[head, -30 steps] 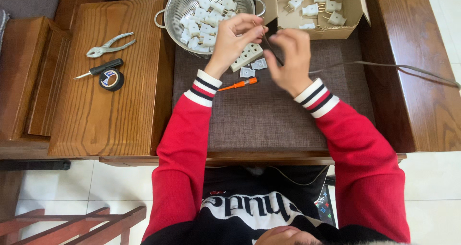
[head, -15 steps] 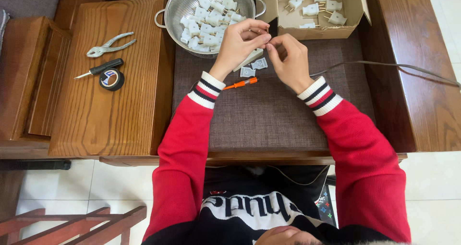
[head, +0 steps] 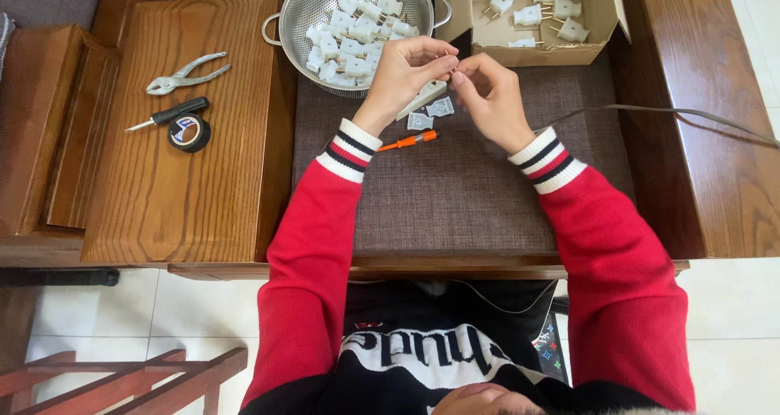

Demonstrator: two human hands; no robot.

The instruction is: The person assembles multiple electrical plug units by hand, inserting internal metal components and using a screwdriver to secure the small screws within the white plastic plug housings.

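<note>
Together, my fingertips pinched one small part above the mat.

Far left of my fingers lay pliers (head: 185,73), a black-handled screwdriver (head: 169,112) and a tape roll (head: 189,132) on the wooden board (head: 179,187). Just beyond my left hand (head: 404,78) sat the metal colander (head: 325,13) of white plug pieces. Both my left hand and my right hand (head: 491,98) had fingers narrowed, tips touching over a tiny piece too small to tell. Under them lay white plug shells (head: 429,106) and an orange screwdriver (head: 410,141); beyond my right fingers stood a cardboard box (head: 487,33).
</note>
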